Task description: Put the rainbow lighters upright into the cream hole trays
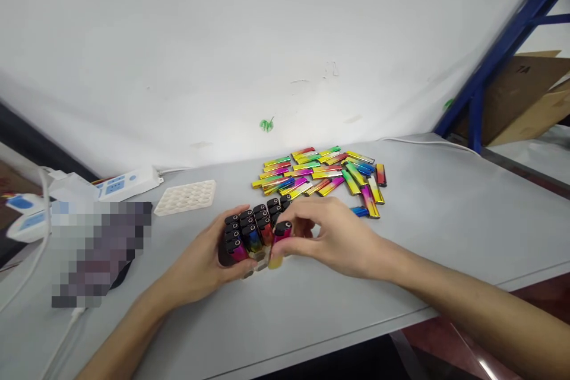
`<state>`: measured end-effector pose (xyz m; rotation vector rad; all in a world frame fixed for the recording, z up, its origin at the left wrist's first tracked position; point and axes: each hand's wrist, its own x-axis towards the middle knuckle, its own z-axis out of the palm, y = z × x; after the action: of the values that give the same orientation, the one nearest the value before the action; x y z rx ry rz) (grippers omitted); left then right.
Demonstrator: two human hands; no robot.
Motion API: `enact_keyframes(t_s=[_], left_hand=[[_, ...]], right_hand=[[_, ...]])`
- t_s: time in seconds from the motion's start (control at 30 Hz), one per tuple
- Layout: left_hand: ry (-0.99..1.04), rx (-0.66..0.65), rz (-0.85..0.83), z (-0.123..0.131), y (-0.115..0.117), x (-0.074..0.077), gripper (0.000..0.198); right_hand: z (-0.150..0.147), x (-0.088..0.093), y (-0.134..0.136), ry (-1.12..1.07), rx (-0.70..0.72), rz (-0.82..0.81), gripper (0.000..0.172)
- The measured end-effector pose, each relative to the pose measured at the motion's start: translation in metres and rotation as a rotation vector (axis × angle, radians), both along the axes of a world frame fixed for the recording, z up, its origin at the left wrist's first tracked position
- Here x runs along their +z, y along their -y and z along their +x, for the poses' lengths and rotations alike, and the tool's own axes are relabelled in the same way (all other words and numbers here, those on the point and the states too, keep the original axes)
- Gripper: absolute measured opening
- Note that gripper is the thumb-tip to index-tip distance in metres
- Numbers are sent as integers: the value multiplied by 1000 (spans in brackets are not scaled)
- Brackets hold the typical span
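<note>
My left hand (205, 264) wraps around the left side of a holder packed with upright black-topped lighters (253, 237), its thumb at the front edge. The holder's body is mostly hidden; a pale front edge with openings (262, 263) shows below the lighters. Between thumb and fingers, my right hand (336, 237) pinches a pink-and-yellow lighter (276, 247) with a black top, held upright at the holder's front right. Whether its base sits in an opening I cannot tell. Behind the hands lies a loose pile of shiny multicoloured lighter sleeves or bodies (318, 169).
A white tray with rows of hollows (187, 197) lies left of the hands. Farther left are a power strip (127, 184), a pixelated object (104, 255) and a white cable (66, 335). A white wall (267, 59) rises behind the grey table (445, 208); cardboard boxes (521, 95) stand right.
</note>
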<state>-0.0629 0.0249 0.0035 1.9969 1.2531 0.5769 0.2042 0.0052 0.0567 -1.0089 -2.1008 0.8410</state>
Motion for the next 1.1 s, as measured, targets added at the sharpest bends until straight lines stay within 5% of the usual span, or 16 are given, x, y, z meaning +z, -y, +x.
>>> enact_keyframes(t_s=[0.27, 0.47, 0.53, 0.6, 0.7, 0.8, 0.97, 1.1], left_hand=[[19, 24, -23, 2, 1, 1, 92], [30, 47, 92, 9, 1, -1, 78], [21, 51, 112, 9, 0, 0, 72], [1, 50, 117, 10, 0, 1, 65], [-36, 44, 95, 11, 0, 4, 51], [-75, 46, 113, 11, 0, 7, 41], [-141, 43, 188, 2, -3, 8, 47], [-176, 48, 186, -5, -7, 10, 52]], right_hand=[[-37, -26, 0, 444, -26, 392, 14], [-50, -4, 4, 754, 48, 320, 35], [-51, -2, 5, 746, 66, 315, 31], [-49, -6, 4, 651, 41, 348, 8], [-33, -14, -4, 445, 24, 409, 43], [-3, -20, -21, 272, 45, 457, 55], [52, -35, -53, 266, -188, 472, 51], [87, -35, -72, 427, -629, 316, 43]])
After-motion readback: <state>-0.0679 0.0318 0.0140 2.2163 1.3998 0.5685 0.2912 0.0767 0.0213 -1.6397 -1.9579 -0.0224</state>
